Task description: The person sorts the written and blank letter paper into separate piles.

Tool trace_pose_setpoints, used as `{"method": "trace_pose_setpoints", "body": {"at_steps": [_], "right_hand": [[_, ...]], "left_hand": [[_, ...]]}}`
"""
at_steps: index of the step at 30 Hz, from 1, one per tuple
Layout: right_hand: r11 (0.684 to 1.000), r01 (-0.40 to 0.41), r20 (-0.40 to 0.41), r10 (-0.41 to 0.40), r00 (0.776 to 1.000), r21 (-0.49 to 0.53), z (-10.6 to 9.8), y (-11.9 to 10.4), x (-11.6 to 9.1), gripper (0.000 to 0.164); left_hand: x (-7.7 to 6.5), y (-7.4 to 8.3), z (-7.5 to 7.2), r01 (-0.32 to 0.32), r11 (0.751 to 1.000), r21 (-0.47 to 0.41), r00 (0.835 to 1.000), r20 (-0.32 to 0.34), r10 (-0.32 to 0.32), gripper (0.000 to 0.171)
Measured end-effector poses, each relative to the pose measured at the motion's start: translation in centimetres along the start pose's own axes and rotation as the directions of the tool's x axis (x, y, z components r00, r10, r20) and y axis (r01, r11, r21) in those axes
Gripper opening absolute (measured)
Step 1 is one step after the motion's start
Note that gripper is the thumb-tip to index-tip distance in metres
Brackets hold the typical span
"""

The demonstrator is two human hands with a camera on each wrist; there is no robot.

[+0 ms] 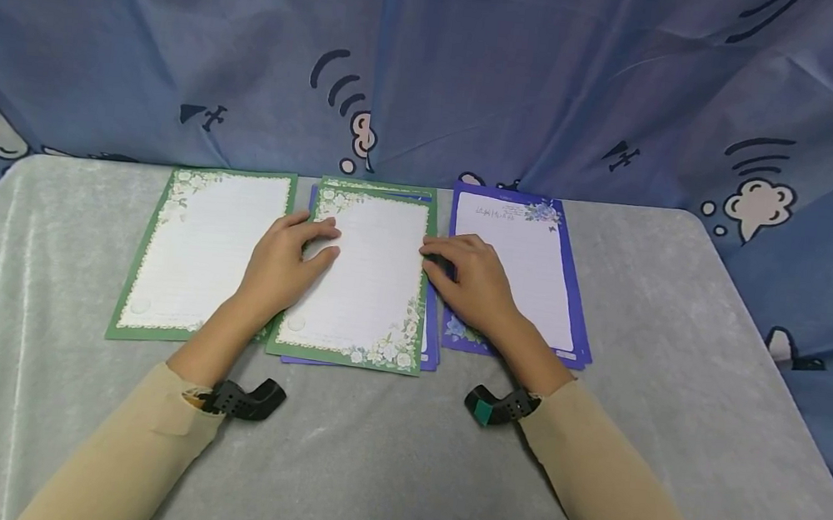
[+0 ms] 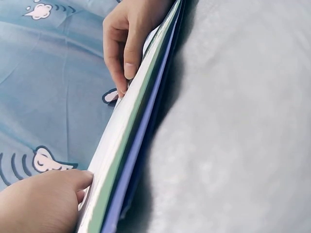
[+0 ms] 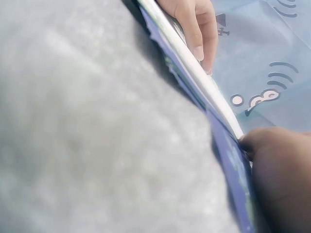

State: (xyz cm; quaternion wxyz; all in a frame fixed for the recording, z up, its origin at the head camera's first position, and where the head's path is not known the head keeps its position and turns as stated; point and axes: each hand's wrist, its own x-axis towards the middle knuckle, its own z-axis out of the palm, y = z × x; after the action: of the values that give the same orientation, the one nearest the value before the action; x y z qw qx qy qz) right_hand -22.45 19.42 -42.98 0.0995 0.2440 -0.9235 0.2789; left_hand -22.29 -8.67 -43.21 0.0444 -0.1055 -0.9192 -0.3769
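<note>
Three groups of bordered paper are laid side by side along the far edge of the grey-covered table [image 1: 366, 473]. The green-bordered left sheet [image 1: 214, 249] is placed toward the far-left corner; the purple-bordered right sheets [image 1: 528, 279], more than one judging by a doubled lower corner, are set right of the middle, short of the far-right corner.

At centre, the green-bordered middle sheet [image 1: 369, 281] is laid over purple-bordered lower sheets [image 1: 433, 337]; another green border is shown at its top. The middle sheet's left edge is touched by the left hand [image 1: 276, 263], thumb and fingers spread loosely on the paper. Its right edge is met by the bent fingertips of the right hand [image 1: 475, 278]; whether paper is pinched there cannot be told.

Progress, as judged: layering at centre done in part, edges not squared, purple left exposed at right and below. Left and right groups are not joined to the central pile. Work probably midway; total sheet count cannot be read.
</note>
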Motion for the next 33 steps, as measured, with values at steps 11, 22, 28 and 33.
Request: {"method": "trace_pose_setpoints", "body": {"at_steps": [11, 22, 28, 33], "right_hand": [[1.000, 0.004, 0.005, -0.004, 1.000, -0.005, 0.06, 0.14, 0.07, 0.027], [1.000, 0.011, -0.007, -0.012, 1.000, -0.005, 0.15, 0.22, 0.02, 0.027], [1.000, 0.001, 0.000, -0.001, 1.000, 0.004, 0.10, 0.19, 0.08, 0.027], [1.000, -0.005, 0.004, 0.005, 1.000, 0.003, 0.00, 0.09, 0.16, 0.027]], "left_hand": [[0.01, -0.14, 0.00, 0.005, 1.000, 0.001, 1.000, -0.002, -0.005, 0.030], [-0.07, -0.13, 0.00, 0.013, 1.000, -0.002, 1.000, 0.012, -0.013, 0.031], [0.01, -0.15, 0.02, 0.016, 1.000, 0.001, 1.000, 0.012, -0.016, 0.031], [0.06, -0.10, -0.04, 0.019, 1.000, 0.002, 1.000, 0.012, -0.019, 0.031]]}}
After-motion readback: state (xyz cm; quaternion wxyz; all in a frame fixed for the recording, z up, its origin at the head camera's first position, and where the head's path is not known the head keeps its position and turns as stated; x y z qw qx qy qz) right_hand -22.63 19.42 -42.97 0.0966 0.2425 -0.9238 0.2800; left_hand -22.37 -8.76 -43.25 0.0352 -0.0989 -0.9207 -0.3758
